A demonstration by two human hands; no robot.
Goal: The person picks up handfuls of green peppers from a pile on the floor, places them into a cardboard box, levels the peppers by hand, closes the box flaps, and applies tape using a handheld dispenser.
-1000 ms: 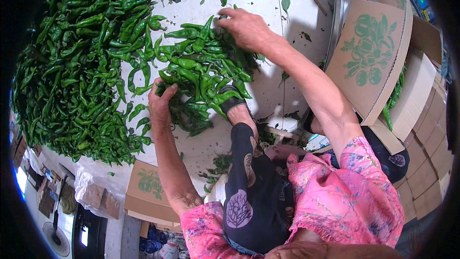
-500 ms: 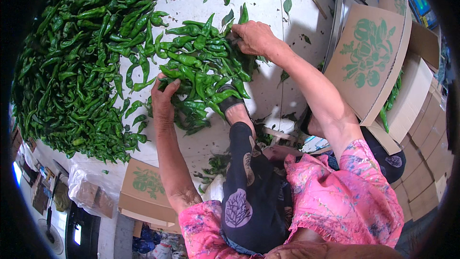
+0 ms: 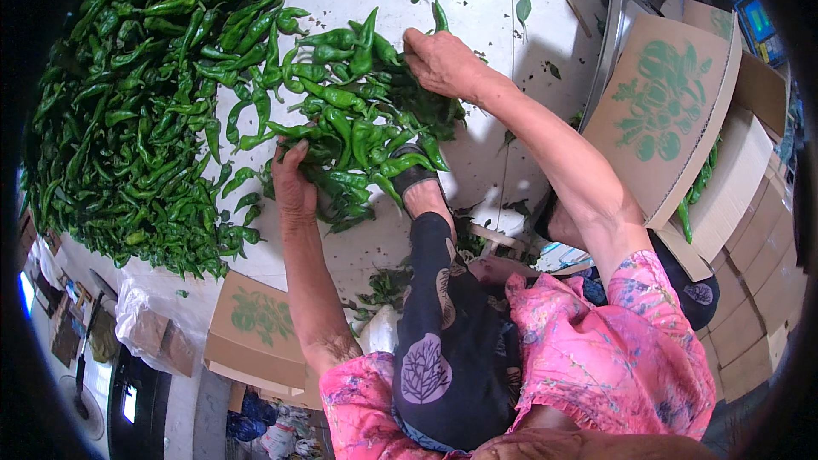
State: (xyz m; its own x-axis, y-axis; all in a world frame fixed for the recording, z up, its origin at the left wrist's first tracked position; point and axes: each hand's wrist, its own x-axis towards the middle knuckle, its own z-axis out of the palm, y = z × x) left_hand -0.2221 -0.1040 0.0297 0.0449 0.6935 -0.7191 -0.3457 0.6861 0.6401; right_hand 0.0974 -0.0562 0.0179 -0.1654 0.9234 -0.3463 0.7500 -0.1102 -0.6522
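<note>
Lying between the two hands: one small heap of long green peppers (image 3: 362, 140), on a pale floor (image 3: 481, 13). Handling, by judgement: light, firm, slick-skinned, liable to snap or bruise; best taken loosely round mid-body or by the stem end. Left hand (image 3: 292, 179): at the heap's left edge, thumb raised, fingers largely hidden by peppers; cannot tell whether it grips. Right hand (image 3: 443, 66): at the upper right edge, fingers curled down; any hold is likewise unclear. Larger pepper heap (image 3: 145, 102): left of the left hand, its edge near.
</note>
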